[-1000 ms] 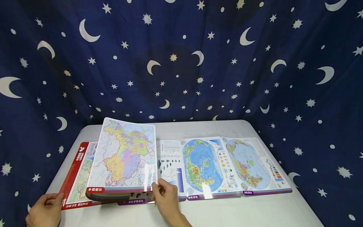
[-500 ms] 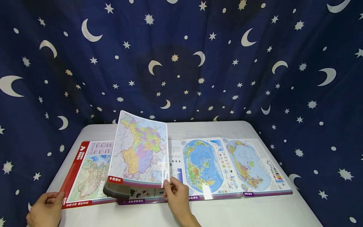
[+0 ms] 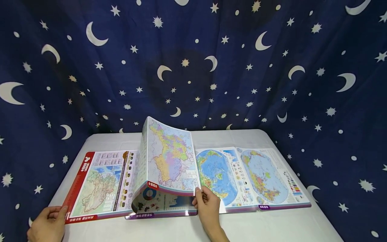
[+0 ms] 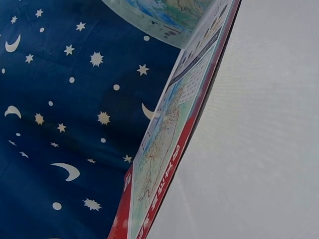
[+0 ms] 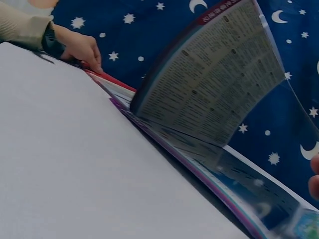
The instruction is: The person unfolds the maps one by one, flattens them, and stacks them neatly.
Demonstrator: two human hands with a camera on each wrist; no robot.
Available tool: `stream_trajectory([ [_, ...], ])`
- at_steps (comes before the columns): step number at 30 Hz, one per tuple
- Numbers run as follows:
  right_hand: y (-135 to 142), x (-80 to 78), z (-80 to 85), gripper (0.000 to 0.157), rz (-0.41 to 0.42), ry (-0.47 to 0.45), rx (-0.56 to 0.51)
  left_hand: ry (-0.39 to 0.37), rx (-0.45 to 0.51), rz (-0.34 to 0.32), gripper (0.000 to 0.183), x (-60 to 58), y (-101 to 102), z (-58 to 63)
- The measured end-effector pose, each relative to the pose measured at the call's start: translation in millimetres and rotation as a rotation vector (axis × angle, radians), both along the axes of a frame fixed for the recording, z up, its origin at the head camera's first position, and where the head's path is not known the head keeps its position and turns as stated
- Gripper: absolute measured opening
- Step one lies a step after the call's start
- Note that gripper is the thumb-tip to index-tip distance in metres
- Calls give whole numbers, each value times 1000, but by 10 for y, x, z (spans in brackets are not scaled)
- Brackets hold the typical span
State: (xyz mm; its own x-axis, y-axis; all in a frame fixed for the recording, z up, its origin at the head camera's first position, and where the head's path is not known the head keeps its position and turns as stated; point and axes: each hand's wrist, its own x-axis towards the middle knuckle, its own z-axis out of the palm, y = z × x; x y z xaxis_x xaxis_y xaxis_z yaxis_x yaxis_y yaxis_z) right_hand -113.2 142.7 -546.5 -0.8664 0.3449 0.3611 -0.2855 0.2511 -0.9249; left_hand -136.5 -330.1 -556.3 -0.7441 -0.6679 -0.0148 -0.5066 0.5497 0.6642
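Observation:
A glossy folding map lies across the table, its red-edged left panel (image 3: 99, 191) flat in the head view. At that panel's near left corner, my left hand (image 3: 46, 223) grips the edge. My right hand (image 3: 208, 205) pinches the near right corner of a lifted panel (image 3: 170, 154) with a coloured political map on it. That panel stands raised and curved over a panel beneath it. From the right wrist view, the text-covered underside (image 5: 214, 79) of the lifted part shows, with fingertips (image 5: 315, 179) at the right edge. The left wrist view shows the map (image 4: 164, 149) without the hand.
Two world-map panels, a blue physical one (image 3: 216, 178) and a paler one (image 3: 266, 178), lie flat at the right. The white table (image 3: 145, 232) has rounded far corners. A dark blue curtain (image 3: 193, 84) with moons and stars hangs behind and at both sides.
My right hand has moved right, drawing the lifted panel with it, and more of the left panel is uncovered. The lifted panel now overlaps less of the left side. My left hand stays at the corner.

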Motion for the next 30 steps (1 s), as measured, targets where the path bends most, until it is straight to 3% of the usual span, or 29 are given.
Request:
stream_trajectory([
  [8, 206, -17, 43, 34, -42, 30, 18, -6, -3, 0, 39, 21, -26, -9],
  [30, 763, 49, -15, 33, -195, 4, 67, 2, -8, -20, 35, 6, -13, -14],
])
